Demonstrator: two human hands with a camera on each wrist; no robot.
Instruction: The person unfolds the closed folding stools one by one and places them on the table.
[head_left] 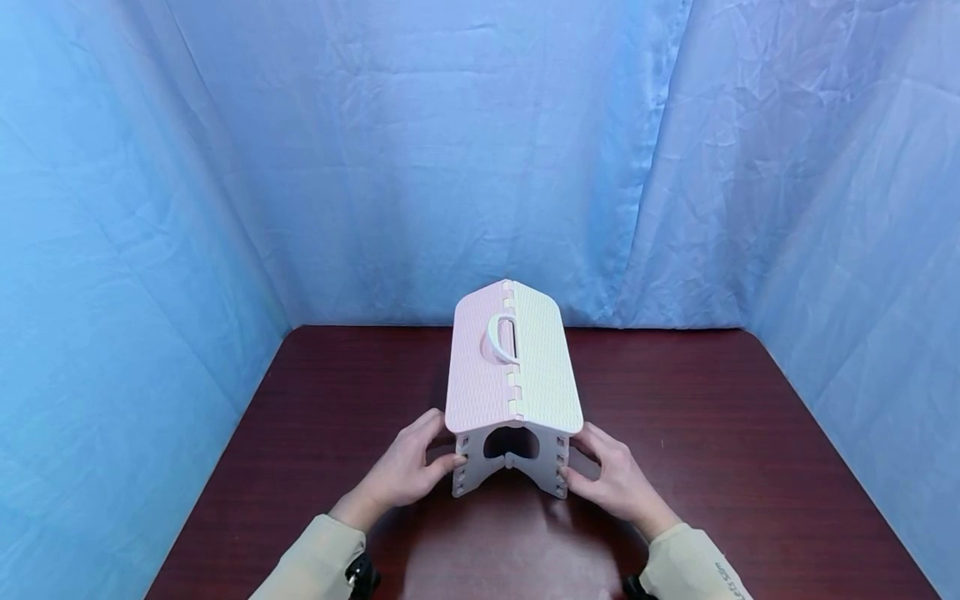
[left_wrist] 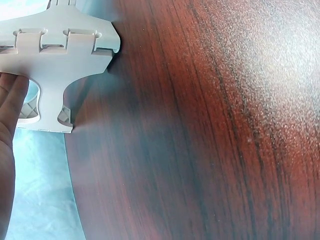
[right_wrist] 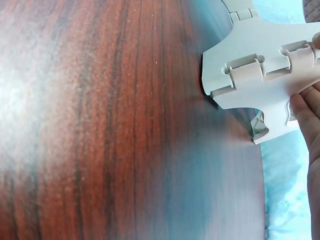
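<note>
A folding step stool [head_left: 551,358] stands partly folded on the table, its two-part top peaked like a roof, one half pink and the other pale cream. A white carry handle [head_left: 493,337] sticks up along the ridge. On the stool's left side, my left hand [head_left: 401,462] holds the leg panel, thumb at the hinged front edge and fingers around the side. The right hand [head_left: 615,477] grips the opposite side likewise. Both wrist views show the hinged grey-white leg panels [left_wrist: 60,65], with fingers [right_wrist: 312,112] reaching to the cutout in the side panel.
The dark red wood-grain table [head_left: 360,367] has rounded far corners. Blue cloth curtains [head_left: 450,167] hang behind it and along both sides. Light sleeves [head_left: 318,558] and dark wrist straps [head_left: 363,575] cover the person's forearms and wrists.
</note>
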